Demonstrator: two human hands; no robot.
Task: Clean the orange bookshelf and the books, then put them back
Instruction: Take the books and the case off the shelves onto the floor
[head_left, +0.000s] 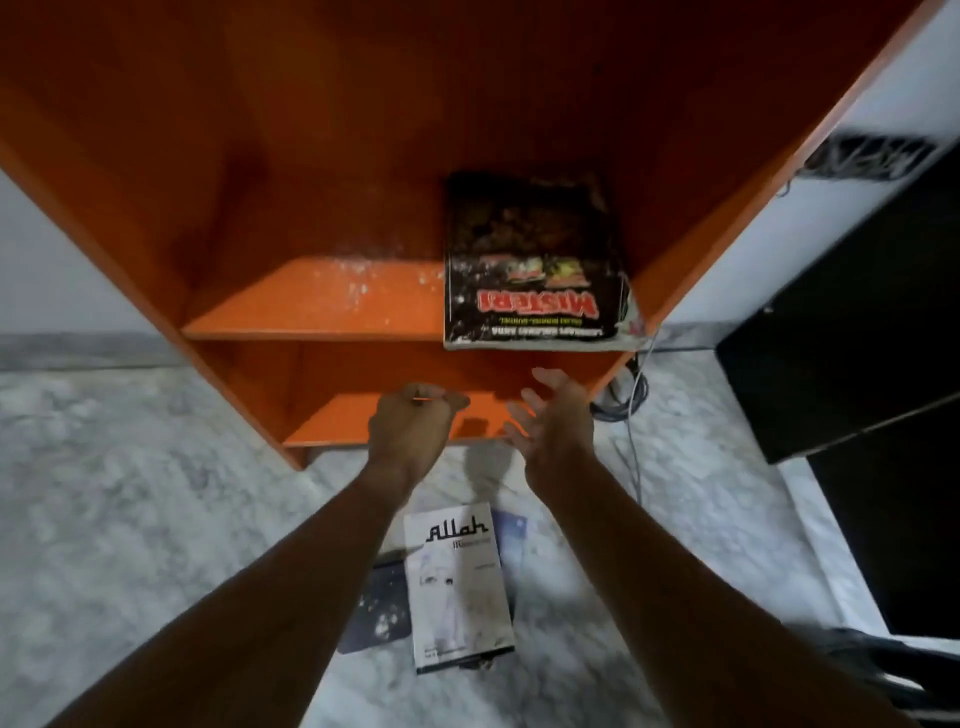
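Right hand (558, 415) spread, dusty shelf (322, 304), marble floor (130, 493)

You have a grey-white marbled floor (130, 519) under you, spreading out to both sides; a pale wall (47, 280) rises behind it at the left and again at the right; at your right stands a black cabinet (857, 312); grey-blue cables (631, 395) lie coiled on the floor to its left; a blurred dark shape (867, 156) sits high on the right wall.
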